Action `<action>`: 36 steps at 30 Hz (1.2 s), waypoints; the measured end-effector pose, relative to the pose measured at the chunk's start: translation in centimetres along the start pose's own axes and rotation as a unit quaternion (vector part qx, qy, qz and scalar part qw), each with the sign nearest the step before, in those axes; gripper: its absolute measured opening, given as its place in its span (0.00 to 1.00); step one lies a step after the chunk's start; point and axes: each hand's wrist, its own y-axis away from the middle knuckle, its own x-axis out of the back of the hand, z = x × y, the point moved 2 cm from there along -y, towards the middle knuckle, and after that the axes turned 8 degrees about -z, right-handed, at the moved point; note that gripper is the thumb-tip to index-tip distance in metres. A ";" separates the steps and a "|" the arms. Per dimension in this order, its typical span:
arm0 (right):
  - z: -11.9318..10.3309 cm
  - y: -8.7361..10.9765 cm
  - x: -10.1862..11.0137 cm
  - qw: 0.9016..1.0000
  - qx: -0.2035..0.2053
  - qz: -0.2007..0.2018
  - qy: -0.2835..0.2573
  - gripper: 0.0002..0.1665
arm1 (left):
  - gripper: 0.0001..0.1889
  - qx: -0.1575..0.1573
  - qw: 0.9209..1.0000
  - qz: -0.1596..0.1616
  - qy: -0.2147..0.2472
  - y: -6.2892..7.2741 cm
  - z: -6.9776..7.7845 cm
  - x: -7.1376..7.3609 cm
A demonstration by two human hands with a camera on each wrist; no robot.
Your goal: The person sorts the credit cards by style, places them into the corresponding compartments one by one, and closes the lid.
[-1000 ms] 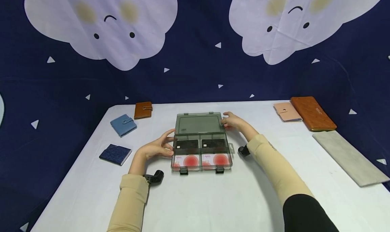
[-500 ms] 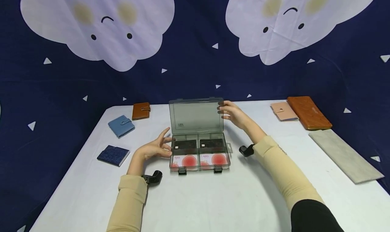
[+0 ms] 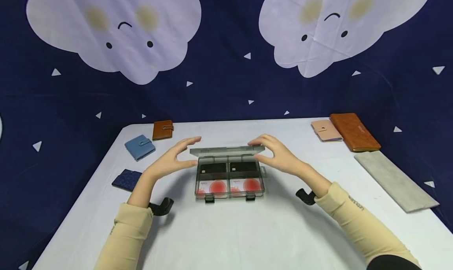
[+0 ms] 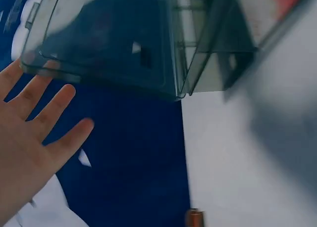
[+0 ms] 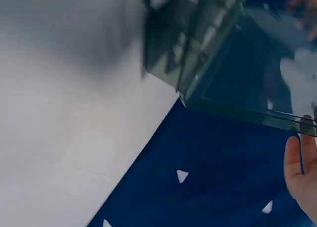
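Observation:
A smoky clear plastic storage box (image 3: pixel 229 196) stands mid-table with two black latches at its front. Its lid (image 3: pixel 222 151) is tipped up and leans toward me, seen nearly edge-on in the head view. Black cards (image 3: pixel 213 168) and red-and-white cards (image 3: pixel 245 185) lie in its compartments. My left hand (image 3: pixel 168 162) is at the lid's left end, fingers extended; in the left wrist view, fingertips (image 4: pixel 52 64) show through the lid's edge. At the lid's right corner, my right hand (image 3: pixel 280 156) has loosely bent fingers at the edge and its thumb lower down.
To the left lie a small brown wallet (image 3: pixel 162 130), a blue wallet (image 3: pixel 140 147) and a dark denim-look wallet (image 3: pixel 126 179), partly behind my left arm. On the right are a pink wallet (image 3: pixel 326 130), a long brown wallet (image 3: pixel 354 132) and a flat grey piece (image 3: pixel 396 181).
The lid has swung up from lying back and now leans forward. My left hand has left the box's side and risen to the lid's left end; my right hand has come forward with the lid.

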 end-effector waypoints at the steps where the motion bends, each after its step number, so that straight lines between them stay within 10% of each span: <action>1: -0.4 0.5 -0.4 0.999 0.019 -0.009 0.043 0.21 | 0.35 -0.005 0.999 -0.003 -0.039 0.4 0.6 -0.4; 4: -0.8 1.8 -1.8 0.980 0.092 -0.028 0.173 0.22 | 0.33 -0.013 0.986 -0.014 -0.164 1.3 1.6 -2.3; 8: -1.1 3.1 -3.8 0.930 0.189 -0.040 0.313 0.25 | 0.32 -0.045 0.954 -0.026 -0.294 2.2 1.8 -5.0; 15: -0.9 4.3 -6.5 0.867 0.235 -0.102 0.427 0.28 | 0.33 -0.057 0.926 -0.028 -0.373 2.9 1.1 -7.4; 27: -1.7 4.6 -9.0 0.809 0.202 -0.116 0.540 0.14 | 0.32 -0.002 0.937 -0.060 -0.344 3.1 0.6 -8.3; 36: -2.4 4.3 -9.5 0.825 0.158 -0.116 0.530 0.09 | 0.30 0.013 0.944 -0.062 -0.324 3.1 0.8 -8.3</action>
